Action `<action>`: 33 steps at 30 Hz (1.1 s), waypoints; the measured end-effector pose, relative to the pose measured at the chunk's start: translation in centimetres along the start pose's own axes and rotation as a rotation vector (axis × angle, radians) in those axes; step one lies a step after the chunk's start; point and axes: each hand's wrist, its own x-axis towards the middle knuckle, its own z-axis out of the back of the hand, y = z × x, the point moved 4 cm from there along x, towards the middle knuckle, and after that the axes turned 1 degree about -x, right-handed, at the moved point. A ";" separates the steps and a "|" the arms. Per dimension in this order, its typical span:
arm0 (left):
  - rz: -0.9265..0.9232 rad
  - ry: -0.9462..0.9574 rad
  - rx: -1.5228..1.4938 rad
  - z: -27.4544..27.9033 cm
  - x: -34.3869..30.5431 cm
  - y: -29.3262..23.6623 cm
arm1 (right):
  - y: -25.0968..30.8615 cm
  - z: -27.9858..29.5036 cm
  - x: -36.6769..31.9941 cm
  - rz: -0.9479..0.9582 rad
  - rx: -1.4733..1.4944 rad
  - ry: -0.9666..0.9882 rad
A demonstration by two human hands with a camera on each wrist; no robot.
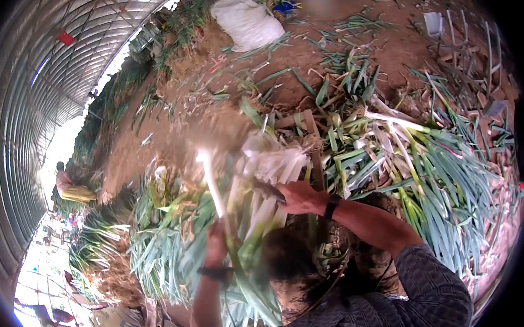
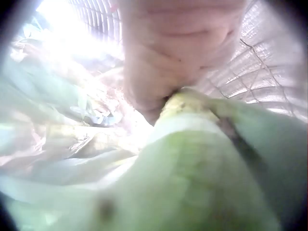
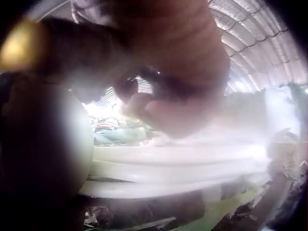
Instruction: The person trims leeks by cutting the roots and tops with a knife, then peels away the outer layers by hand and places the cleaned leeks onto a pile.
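Observation:
My left hand [image 1: 216, 243] grips a leek [image 1: 213, 187], its white shank pointing up and its green leaves trailing down past my forearm. In the left wrist view the curled fingers [image 2: 180, 57] close round the leek [image 2: 187, 163]. My right hand [image 1: 303, 197] holds a dark knife [image 1: 266, 190], blurred, directed left toward the leek. A row of white leek shanks [image 1: 271, 208] lies under and beside the knife; in the right wrist view these shanks [image 3: 178, 168] run just below my right hand [image 3: 178, 57].
A large pile of leeks [image 1: 443, 176] lies to the right, and more leek leaves [image 1: 165, 247] spread on the left. A white sack [image 1: 246, 20] rests on the soil ahead. Another person [image 1: 71, 187] is at the far left, under the arched roof [image 1: 25, 118].

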 end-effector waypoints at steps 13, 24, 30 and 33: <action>0.134 0.157 -0.095 -1.2 -2.4 0.3 | -0.4 0.7 -0.1 0.102 0.136 -0.277; 0.179 0.096 -0.164 0.9 -2.7 -0.1 | -1.4 2.5 0.2 0.101 0.435 -0.559; 0.199 0.133 0.049 0.4 -3.6 0.8 | -0.2 1.3 -1.0 0.107 0.259 0.106; 0.182 0.191 0.297 8.3 -2.1 8.7 | -5.6 3.4 1.8 -0.269 0.764 -0.447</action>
